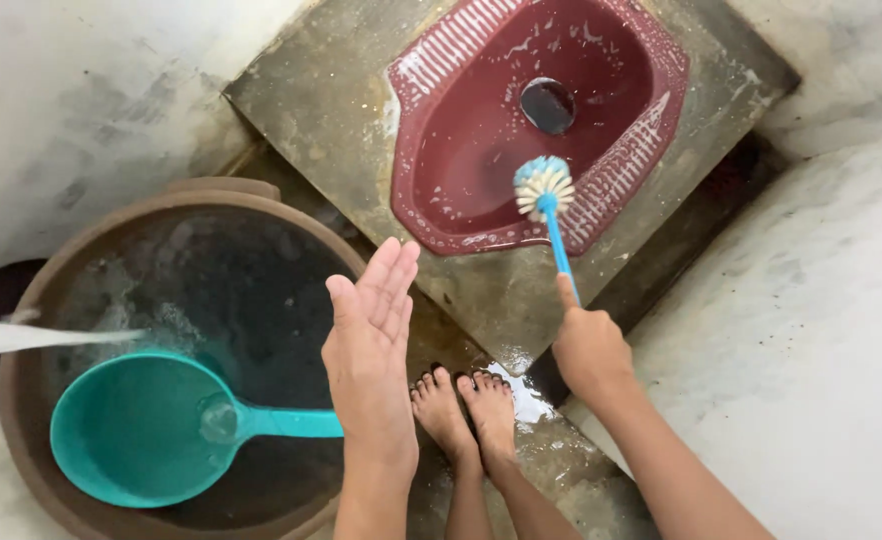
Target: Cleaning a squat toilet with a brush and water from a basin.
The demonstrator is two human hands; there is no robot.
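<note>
My right hand (pixel 589 350) grips the blue handle of a toilet brush (pixel 545 192). Its white and blue bristle head rests inside a dark red squat toilet pan (pixel 461 150), just below the drain hole (pixel 547 104). My left hand (pixel 371 345) is held flat and open in the air, fingers together, holding nothing. It hovers beside the rim of a large brown water tub (pixel 31 400), just above the handle of a teal dipper (pixel 141 428) floating there. My bare feet (pixel 466 405) stand on wet concrete between my arms.
The pan is set in a raised, wet concrete platform (pixel 311 90). A stream of water (pixel 31 337) pours into the tub from the left. Grey stained walls stand at left and right. A puddle (pixel 526 395) lies by my feet.
</note>
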